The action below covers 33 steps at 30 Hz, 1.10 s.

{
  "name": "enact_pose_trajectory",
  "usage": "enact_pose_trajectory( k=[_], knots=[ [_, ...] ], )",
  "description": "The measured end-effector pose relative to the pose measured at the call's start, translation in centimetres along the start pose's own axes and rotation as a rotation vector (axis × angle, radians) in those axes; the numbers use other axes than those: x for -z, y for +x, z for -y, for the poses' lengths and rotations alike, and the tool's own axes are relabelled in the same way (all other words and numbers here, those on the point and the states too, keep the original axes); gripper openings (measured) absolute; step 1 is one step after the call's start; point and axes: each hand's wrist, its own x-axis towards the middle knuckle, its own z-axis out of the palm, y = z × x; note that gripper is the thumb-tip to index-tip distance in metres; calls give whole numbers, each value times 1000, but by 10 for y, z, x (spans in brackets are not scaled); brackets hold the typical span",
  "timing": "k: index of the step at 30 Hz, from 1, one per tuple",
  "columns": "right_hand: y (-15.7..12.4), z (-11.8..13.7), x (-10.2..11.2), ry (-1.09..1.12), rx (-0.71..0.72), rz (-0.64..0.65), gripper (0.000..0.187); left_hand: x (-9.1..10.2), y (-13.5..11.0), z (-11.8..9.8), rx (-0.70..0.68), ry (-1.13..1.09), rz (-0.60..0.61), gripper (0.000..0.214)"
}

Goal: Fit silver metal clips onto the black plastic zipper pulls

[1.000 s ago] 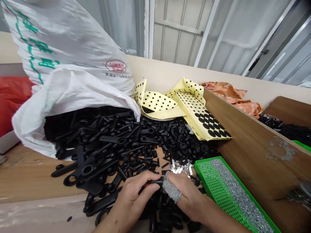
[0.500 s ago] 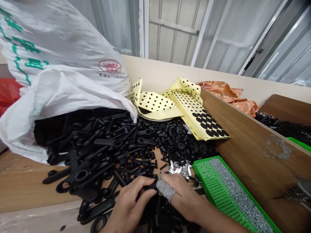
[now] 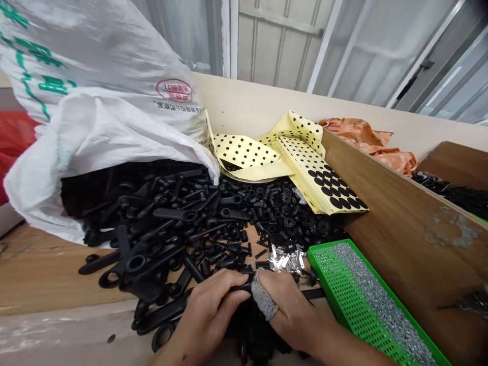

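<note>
Head view: left hand (image 3: 209, 310) and right hand (image 3: 290, 310) curl fingers (image 3: 224, 287) around black plastic piece (image 3: 241, 287).

Metal panels (image 3: 282, 46) stand behind a cream partition (image 3: 259, 107).

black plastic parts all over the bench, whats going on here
A person's left hand and right hand grip a black plastic part over a heap of black plastic parts spilling from a white woven sack. The right hand wears a grey knitted finger sleeve. Nearby lie silver metal clips and a green perforated tray of small grey metal pieces.
</note>
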Motion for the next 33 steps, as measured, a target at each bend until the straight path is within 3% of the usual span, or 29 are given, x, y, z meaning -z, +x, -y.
enact_pose_trajectory(
  k=[5,9,15,18,23,27,33],
  knots=[
    [2,-12,-5,-102,128,73,8,-1,-4,-2,278,-29,130,16],
    [2,-8,-4,-77,23,104,12,-2,-5,-2,343,-42,130,21],
    [23,-12,25,-81,-10,153,17,9,9,8,257,91,75,14],
    [39,-29,31,-427,-56,126,13,13,15,20,195,201,44,14],
    [60,-49,13,-559,-50,167,13,17,16,31,102,261,89,12],
    [70,-49,0,-608,-46,182,24,23,17,27,123,266,133,12],
    [77,-49,-5,-663,-48,224,27,20,51,25,36,463,252,18]
  ],
)
